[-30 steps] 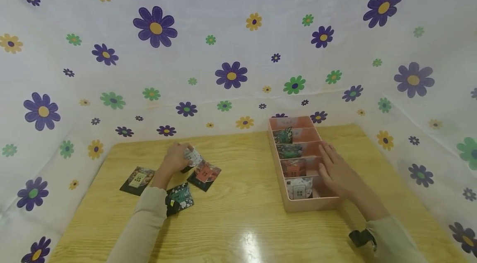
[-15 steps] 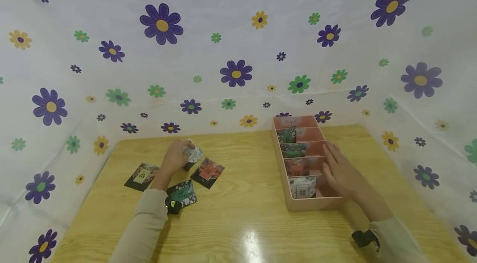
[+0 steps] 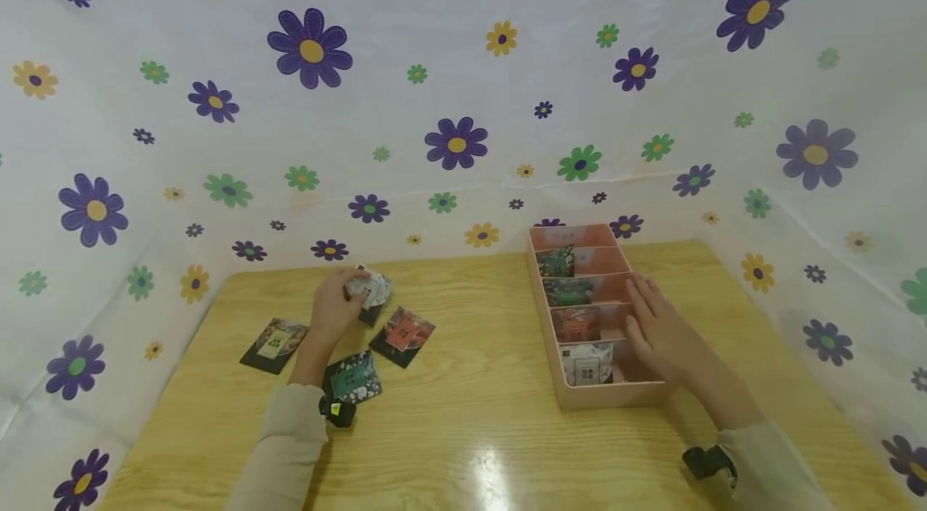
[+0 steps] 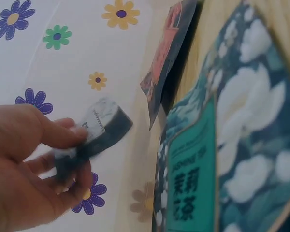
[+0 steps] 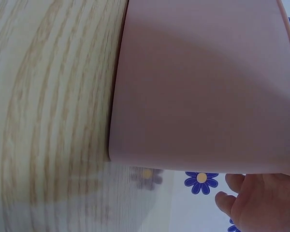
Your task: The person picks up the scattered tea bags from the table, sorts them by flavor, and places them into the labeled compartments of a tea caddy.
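Observation:
My left hand [image 3: 335, 308] pinches a white tea sachet [image 3: 374, 293] with a dark lower edge at the table's back left. In the left wrist view, thumb and fingers hold this bent sachet [image 4: 106, 123]. Around that hand lie a red tea sachet [image 3: 402, 334], a green jasmine tea sachet [image 3: 355, 378] and a dark sachet with a yellow label [image 3: 273, 344]. My right hand [image 3: 669, 338] rests with extended fingers along the right rim of a pink divided box [image 3: 611, 397]. The box's outer wall [image 5: 203, 92] fills much of the right wrist view.
Inside the box, several compartments hold sachets: white at the front [image 3: 587, 366], then red [image 3: 577, 326], then green ones [image 3: 568, 291] farther back. A flowered cloth [image 3: 456, 92] encloses the wooden table [image 3: 463, 414] at the back and sides.
My left hand has drawn the white sachet slightly back and up, away from the red one. The right hand stays on the box rim. The head view has shifted a little.

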`<action>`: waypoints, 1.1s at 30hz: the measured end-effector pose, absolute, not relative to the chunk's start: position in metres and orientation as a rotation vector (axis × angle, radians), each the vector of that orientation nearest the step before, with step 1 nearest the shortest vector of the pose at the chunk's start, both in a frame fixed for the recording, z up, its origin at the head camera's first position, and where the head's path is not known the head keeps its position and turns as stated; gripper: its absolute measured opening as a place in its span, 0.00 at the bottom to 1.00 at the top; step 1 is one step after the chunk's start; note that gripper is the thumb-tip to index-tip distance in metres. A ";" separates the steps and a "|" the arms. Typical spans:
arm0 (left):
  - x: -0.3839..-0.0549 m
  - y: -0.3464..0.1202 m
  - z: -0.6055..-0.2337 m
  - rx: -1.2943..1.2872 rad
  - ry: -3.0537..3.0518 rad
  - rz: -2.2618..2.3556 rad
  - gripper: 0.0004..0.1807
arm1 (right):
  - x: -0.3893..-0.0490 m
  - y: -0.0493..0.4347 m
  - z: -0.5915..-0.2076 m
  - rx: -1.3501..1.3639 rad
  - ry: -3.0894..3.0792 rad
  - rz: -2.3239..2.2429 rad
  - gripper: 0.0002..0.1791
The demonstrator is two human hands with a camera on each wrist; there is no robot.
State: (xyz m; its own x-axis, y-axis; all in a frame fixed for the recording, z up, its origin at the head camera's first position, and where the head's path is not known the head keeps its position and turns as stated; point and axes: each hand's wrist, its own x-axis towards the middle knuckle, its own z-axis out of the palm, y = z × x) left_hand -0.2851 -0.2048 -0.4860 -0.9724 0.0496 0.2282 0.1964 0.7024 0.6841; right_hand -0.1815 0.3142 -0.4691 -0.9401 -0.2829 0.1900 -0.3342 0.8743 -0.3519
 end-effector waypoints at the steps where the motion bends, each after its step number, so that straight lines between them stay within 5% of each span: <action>1: -0.283 -0.205 -0.487 -0.205 -2.687 -1.147 0.18 | -0.181 0.314 -0.468 0.481 -2.913 0.581 0.35; 24: -0.261 -0.193 -0.481 -0.446 -2.248 -1.532 0.23 | -0.181 0.312 -0.468 0.449 -2.929 0.552 0.35; 33: -0.237 -0.172 -0.446 -0.477 -2.237 -1.532 0.23 | -0.181 0.313 -0.468 0.453 -2.928 0.555 0.35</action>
